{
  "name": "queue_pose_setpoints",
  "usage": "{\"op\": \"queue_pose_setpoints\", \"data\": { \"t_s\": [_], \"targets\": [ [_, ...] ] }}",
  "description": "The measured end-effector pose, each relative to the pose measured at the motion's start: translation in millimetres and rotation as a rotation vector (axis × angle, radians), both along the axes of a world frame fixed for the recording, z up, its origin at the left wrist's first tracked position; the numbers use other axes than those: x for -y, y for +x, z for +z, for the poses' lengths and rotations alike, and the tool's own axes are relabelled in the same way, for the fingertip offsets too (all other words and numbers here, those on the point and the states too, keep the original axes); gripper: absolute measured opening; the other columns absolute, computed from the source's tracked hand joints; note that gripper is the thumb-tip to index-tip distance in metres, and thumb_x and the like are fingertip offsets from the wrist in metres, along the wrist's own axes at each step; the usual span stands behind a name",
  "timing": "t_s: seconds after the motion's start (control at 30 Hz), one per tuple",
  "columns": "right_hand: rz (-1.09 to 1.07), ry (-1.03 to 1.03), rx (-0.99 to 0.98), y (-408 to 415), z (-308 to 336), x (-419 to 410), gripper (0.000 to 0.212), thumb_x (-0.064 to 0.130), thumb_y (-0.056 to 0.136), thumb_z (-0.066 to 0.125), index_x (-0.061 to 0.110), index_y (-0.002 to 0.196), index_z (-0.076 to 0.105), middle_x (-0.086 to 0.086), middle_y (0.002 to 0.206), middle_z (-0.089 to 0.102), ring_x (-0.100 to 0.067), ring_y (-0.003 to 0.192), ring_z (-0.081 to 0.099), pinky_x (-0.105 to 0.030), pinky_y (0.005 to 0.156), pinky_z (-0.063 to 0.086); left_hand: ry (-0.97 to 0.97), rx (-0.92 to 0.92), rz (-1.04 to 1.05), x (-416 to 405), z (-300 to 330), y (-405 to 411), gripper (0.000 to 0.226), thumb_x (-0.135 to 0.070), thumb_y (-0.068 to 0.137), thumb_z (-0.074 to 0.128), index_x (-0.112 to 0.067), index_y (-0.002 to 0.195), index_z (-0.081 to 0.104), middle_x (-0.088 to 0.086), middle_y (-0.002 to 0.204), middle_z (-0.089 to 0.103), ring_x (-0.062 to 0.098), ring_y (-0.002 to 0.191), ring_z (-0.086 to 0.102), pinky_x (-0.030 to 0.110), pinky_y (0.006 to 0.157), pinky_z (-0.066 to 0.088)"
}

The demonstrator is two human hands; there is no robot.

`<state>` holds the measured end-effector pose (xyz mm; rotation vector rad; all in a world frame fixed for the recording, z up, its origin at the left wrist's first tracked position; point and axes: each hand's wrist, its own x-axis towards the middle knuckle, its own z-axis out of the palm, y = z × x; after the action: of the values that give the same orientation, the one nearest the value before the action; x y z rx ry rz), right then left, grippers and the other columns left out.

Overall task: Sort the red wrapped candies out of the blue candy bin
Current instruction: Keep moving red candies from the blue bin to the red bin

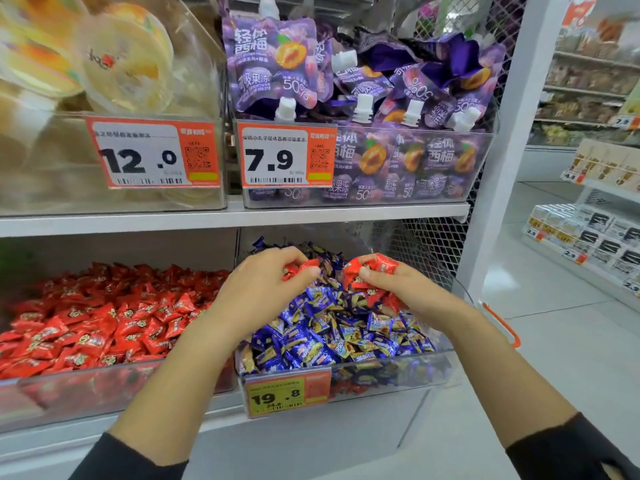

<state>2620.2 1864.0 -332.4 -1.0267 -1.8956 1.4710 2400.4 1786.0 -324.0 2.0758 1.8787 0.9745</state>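
Note:
A clear bin [391,372] on the lower shelf is heaped with blue wrapped candies [332,337]. Both hands are over its back part. My left hand [263,289] pinches red wrapped candies [299,268] in its fingertips. My right hand [398,289] grips a bunch of red wrapped candies [375,265], and more red ones [381,299] show under its palm. To the left stands a second clear bin [69,393] full of red wrapped candies [104,317].
Above, a shelf board [242,216] carries a bin of purple jelly pouches [363,116] and a bin of yellow cups [104,57]. A yellow price tag [287,393] hangs on the blue bin's front. A white post [502,150] stands to the right, with the aisle floor beyond.

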Motion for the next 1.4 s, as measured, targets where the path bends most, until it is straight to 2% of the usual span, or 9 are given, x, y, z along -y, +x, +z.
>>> {"op": "queue_pose_setpoints", "data": {
  "t_s": [0.27,0.47,0.6,0.73,0.83,0.97,1.13,1.33,1.4],
  "targets": [
    [0.369,0.277,0.175,-126.5,27.6,36.2,0.016,0.033,0.095,0.057,0.028,0.109,0.062,0.021,0.086,0.064,0.005,0.072,0.057,-0.013,0.066,0.042,-0.12,0.272,0.453,42.9,-13.5,-119.9,0.038,-0.043,0.093,0.053,-0.009,0.082,0.061,-0.001,0.063,0.05,0.019,0.063,0.045,0.031,0.058,0.032],
    [0.471,0.567,0.446,-220.4,13.6,31.8,0.052,0.041,0.086,0.066,0.035,0.134,0.046,0.004,0.131,0.055,-0.014,0.119,0.051,-0.034,0.103,0.041,-0.136,0.621,0.508,45.8,-36.1,-156.0,0.029,-0.03,0.097,0.053,-0.006,0.108,0.064,0.002,0.1,0.062,0.02,0.098,0.056,0.031,0.088,0.043],
    [0.411,0.555,0.404,-207.5,13.9,27.9,0.057,0.04,0.089,0.063,0.032,0.141,0.042,0.01,0.146,0.042,-0.009,0.135,0.037,-0.026,0.109,0.031,0.041,0.804,0.61,45.9,-31.8,-170.8,0.023,-0.01,0.093,0.053,-0.01,0.111,0.066,0.007,0.118,0.065,0.016,0.104,0.056,0.026,0.092,0.039],
    [0.219,0.67,0.367,-144.2,4.8,24.5,0.025,0.034,0.094,0.057,0.036,0.118,0.061,0.019,0.122,0.055,-0.001,0.114,0.051,-0.024,0.095,0.039,0.104,0.743,0.652,48.1,-19.9,-159.6,0.021,-0.011,0.088,0.053,-0.023,0.078,0.066,0.004,0.097,0.07,0.022,0.096,0.062,0.034,0.091,0.046],
    [0.062,0.661,0.422,-75.7,-10.7,8.6,0.015,0.029,0.093,0.059,0.04,0.102,0.064,0.017,0.111,0.061,0.005,0.097,0.054,-0.023,0.09,0.043,0.076,0.567,0.504,41.2,-15.2,-120.0,0.017,-0.016,0.09,0.054,-0.022,0.095,0.069,-0.008,0.095,0.067,0.013,0.094,0.06,0.023,0.078,0.042],
    [-0.258,0.493,0.432,7.9,-22.8,-25.8,0.018,0.018,0.091,0.063,0.036,0.089,0.067,0.017,0.08,0.066,0.002,0.075,0.062,-0.023,0.073,0.05,-0.034,0.267,0.282,16.9,-20.9,-51.6,0.034,-0.027,0.092,0.055,-0.015,0.124,0.056,0.002,0.12,0.057,0.021,0.114,0.054,0.026,0.09,0.036],
    [-0.39,0.234,0.429,25.6,-32.7,-57.8,0.028,0.028,0.096,0.055,0.013,0.119,0.061,-0.007,0.115,0.064,-0.027,0.113,0.058,-0.035,0.091,0.043,-0.161,0.044,0.35,-1.8,-33.9,-13.6,0.07,-0.033,0.092,0.055,-0.001,0.145,0.022,0.018,0.151,0.02,0.034,0.137,0.03,0.036,0.106,0.03],
    [-0.334,0.054,0.66,-4.4,-31.3,-84.4,0.057,0.046,0.101,0.033,-0.004,0.111,0.058,-0.009,0.077,0.049,-0.019,0.067,0.047,-0.031,0.068,0.033,-0.178,-0.033,0.432,-8.0,-36.3,-11.1,0.074,-0.033,0.093,0.051,0.001,0.147,0.014,0.018,0.143,0.034,0.033,0.124,0.044,0.038,0.093,0.04],
    [-0.26,-0.001,0.736,-13.6,-36.1,-90.0,0.061,0.055,0.1,0.024,0.008,0.13,0.049,-0.015,0.119,0.055,-0.026,0.103,0.057,-0.035,0.091,0.041,-0.17,-0.047,0.441,-7.6,-37.3,-11.3,0.074,-0.034,0.093,0.051,-0.001,0.148,0.014,0.017,0.141,0.036,0.033,0.119,0.048,0.036,0.087,0.042]
  ]
}}
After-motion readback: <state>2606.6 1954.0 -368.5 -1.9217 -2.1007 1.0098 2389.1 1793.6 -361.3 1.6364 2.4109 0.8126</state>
